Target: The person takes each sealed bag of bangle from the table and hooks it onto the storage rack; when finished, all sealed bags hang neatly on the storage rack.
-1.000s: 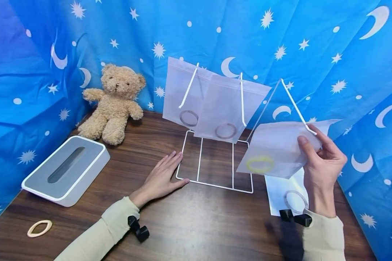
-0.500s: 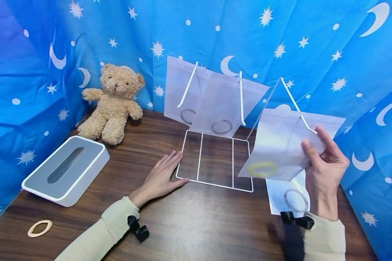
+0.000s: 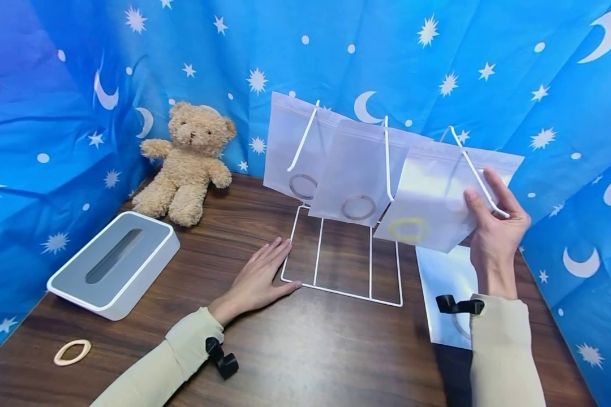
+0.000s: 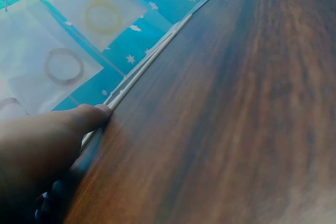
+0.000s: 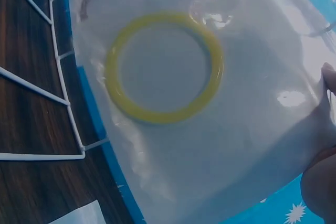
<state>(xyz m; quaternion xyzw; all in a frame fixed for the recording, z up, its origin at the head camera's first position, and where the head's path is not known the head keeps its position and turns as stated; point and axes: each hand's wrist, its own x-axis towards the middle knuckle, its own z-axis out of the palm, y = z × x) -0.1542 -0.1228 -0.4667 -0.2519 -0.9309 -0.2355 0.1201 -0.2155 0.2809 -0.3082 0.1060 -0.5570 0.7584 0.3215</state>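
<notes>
My right hand (image 3: 499,232) pinches the right side of a frosted zip bag (image 3: 438,192) between thumb and fingers. Inside this bag lies a yellow bangle (image 5: 218,72), low in one corner. The bag hangs on the right prong of a white wire display rack (image 3: 399,271), with the prong's bent tip beside my fingers. Two similar bags, the left bag (image 3: 290,141) and the middle bag (image 3: 358,164), hang on the other prongs, each with a brownish ring inside. Flat on the table, my left hand (image 3: 257,277) touches the rack's base with fingertips and thumb.
Another bag (image 3: 440,294) with a ring lies on the wooden table (image 3: 305,350), partly under my right forearm. To the left stand a grey-topped tissue box (image 3: 114,265) and a teddy bear (image 3: 188,164). A pale oval bangle (image 3: 72,352) lies near the front left.
My right hand has pushed the bag with the yellow bangle farther back along the right prong, and it now hangs beside the middle bag. The left hand stays at the rack's base.
</notes>
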